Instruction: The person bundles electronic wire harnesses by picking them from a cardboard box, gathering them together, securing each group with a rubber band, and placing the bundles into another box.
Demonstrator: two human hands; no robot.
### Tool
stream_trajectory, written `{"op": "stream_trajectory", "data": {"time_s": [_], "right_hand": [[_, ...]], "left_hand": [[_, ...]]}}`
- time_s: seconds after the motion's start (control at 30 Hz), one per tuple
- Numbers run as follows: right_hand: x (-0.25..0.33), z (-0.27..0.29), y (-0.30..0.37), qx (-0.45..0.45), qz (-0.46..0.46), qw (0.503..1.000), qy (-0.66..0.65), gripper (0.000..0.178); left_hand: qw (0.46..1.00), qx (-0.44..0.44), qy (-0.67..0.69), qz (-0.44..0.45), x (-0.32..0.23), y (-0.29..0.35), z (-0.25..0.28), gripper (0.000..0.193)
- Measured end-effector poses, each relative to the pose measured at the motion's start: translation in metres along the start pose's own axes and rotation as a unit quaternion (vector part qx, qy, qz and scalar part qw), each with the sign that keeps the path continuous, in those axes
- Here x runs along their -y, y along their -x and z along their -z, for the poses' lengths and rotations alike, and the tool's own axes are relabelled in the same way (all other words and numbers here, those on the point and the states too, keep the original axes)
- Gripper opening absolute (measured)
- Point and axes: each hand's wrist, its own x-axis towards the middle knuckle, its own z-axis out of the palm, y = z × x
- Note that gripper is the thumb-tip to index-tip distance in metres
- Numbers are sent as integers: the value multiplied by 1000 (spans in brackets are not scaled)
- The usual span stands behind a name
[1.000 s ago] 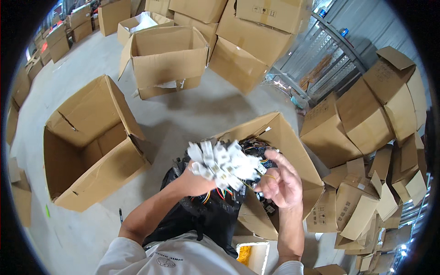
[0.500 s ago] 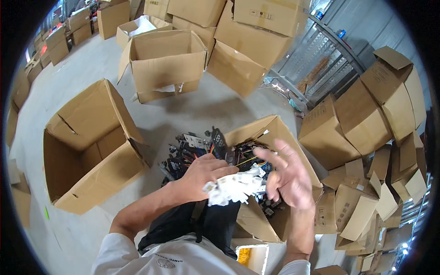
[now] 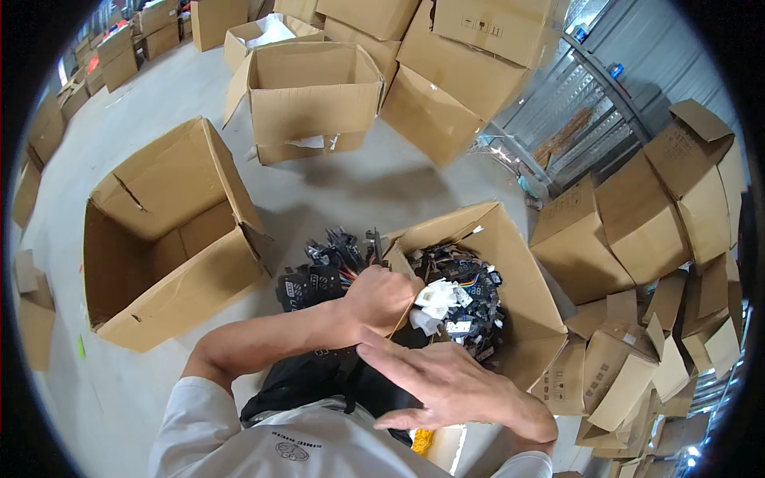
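From here, good handling seems to want the left hand point(image 3: 384, 295) closed snugly behind the bunch of white plastic connectors point(image 3: 437, 299) jutting rightward by the open brown cardboard box's point(image 3: 527, 299) left side, while the nearer right hand point(image 3: 446, 386), fingers spread, tensions the thin yellowish strand point(image 3: 402, 319) gently.

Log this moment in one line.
left hand: closed on white-connector bundle | right hand: thumb and fingers apart | nearest carton: open, black parts inside
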Motion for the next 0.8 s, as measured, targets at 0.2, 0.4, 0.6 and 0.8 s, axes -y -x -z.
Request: {"op": "stream_trajectory", "data": {"time_s": [0.2,0.4,0.6,0.8], "right_hand": [[-19,-10,24,-47,-158,981,103,70],[-81,16,24,-237,-109,941,215,13],[-77,31,34,-296,-144,932,155,15],[-39,14,29,-251,-17,967,-46,19]], "left_hand": [[824,-112,554,23,61,13,35,22],[717,-59,695,20,21,19,60,31],[694,-29,719,29,35,21,57,33],[669,-101,737,1,35,2,37,31]]}}
